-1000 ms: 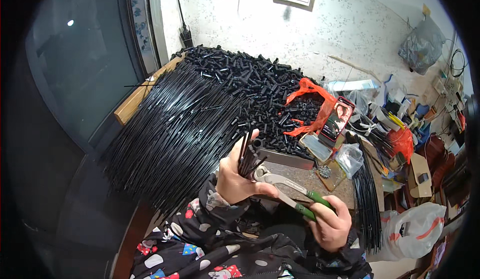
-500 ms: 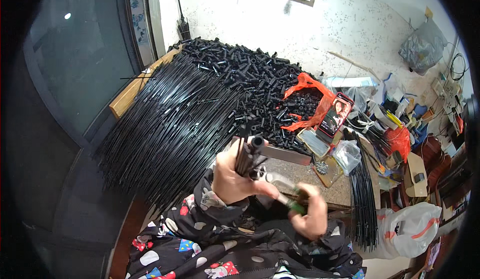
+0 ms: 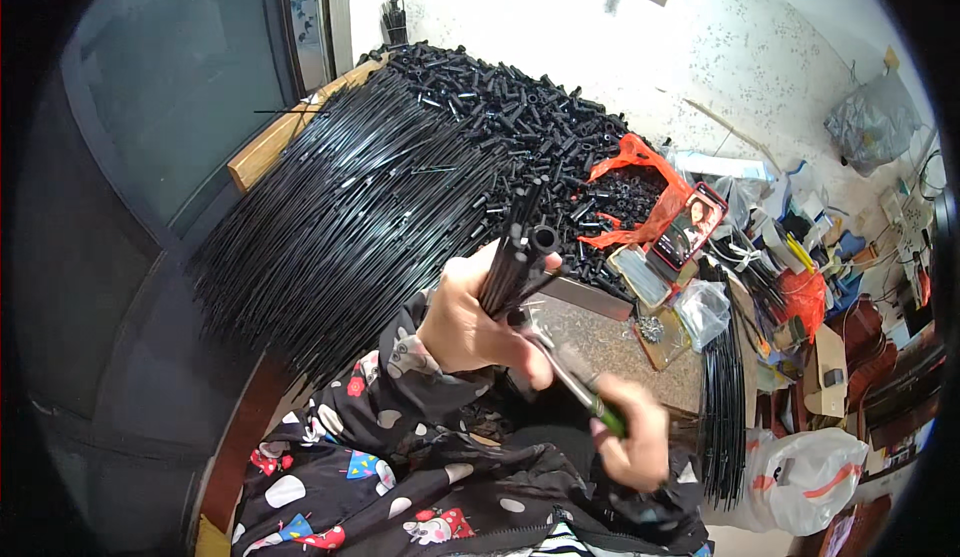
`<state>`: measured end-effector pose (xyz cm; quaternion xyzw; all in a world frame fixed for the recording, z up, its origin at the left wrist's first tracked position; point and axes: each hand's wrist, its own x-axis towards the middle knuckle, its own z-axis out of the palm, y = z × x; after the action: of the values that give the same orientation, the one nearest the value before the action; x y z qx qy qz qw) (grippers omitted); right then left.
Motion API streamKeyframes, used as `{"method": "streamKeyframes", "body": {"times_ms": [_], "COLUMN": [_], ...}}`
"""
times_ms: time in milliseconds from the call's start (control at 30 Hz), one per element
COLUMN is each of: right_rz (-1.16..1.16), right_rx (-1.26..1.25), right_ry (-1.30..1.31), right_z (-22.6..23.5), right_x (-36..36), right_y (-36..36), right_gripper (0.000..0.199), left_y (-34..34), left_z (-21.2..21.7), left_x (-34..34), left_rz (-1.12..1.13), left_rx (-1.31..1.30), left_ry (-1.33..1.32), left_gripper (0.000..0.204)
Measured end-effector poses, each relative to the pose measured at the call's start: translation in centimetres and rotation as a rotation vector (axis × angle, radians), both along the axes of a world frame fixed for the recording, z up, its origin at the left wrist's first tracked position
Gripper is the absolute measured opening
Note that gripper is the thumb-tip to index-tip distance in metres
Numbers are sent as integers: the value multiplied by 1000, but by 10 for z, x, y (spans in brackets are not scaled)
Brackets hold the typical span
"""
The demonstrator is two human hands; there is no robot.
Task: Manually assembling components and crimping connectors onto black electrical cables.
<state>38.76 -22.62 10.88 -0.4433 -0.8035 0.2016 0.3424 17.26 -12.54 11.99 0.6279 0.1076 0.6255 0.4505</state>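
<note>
A bunch of thin black plastic rods [image 3: 512, 257] stands nearly upright just below the middle of the view, its upper ends pointing toward one o'clock, one short black tube end [image 3: 543, 238] showing open at the top. The left hand [image 3: 475, 319] has its grip clamped around the lower part of this bunch, thumb side toward the viewer. At four o'clock from it, the right hand [image 3: 635, 444] is closed on the green handle of a slim metal hand tool [image 3: 570, 377], whose bright shaft runs up toward ten o'clock and meets the bunch just beside the left hand's fingers; whether the tip touches the rods cannot be told.

At eleven o'clock from the hands, a broad fan of long black rods [image 3: 350, 217] lies across the surface [image 3: 620, 342], over a pale wooden bar [image 3: 275, 142]. At twelve o'clock sits a heap of short black plastic tube pieces [image 3: 520, 117]. At two o'clock lies a crumpled orange plastic bag [image 3: 645, 192], with a small red-edged box [image 3: 690, 227] just beside it and clear packets [image 3: 700, 307] below. At three o'clock a second bundle of black rods [image 3: 722, 407] hangs down the surface's edge, near a white plastic bag [image 3: 805, 477]. Both sleeves are a dark patterned fabric [image 3: 370, 437].
</note>
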Motion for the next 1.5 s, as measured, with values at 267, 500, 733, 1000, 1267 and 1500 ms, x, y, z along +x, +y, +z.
{"method": "streamKeyframes", "body": {"times_ms": [267,500,733,1000,1267,1500], "right_rz": [112,163,364,30,-171,-69], "right_rx": [-701,-542,-1154,-528,-445,-445], "right_ry": [236,239,536,324,212,534], "right_z": [-7,-15,-1,-27,-14,-19], "right_x": [-12,-27,-2,-33,-42,-4], "right_y": [7,-13,6,-9,-21,-6], "right_gripper": [47,40,52,23,24,28], "left_y": [-1,-9,-8,-20,-26,-7], "left_z": [4,10,16,6,-7,-15], "left_x": [8,-7,-2,20,28,14], "left_rz": [-58,-7,133,121,263,-31], "left_rx": [169,-234,-57,-214,-211,-240], "left_ry": [228,201,370,102,92,-20], "left_gripper": [87,67,46,43,36,36]}}
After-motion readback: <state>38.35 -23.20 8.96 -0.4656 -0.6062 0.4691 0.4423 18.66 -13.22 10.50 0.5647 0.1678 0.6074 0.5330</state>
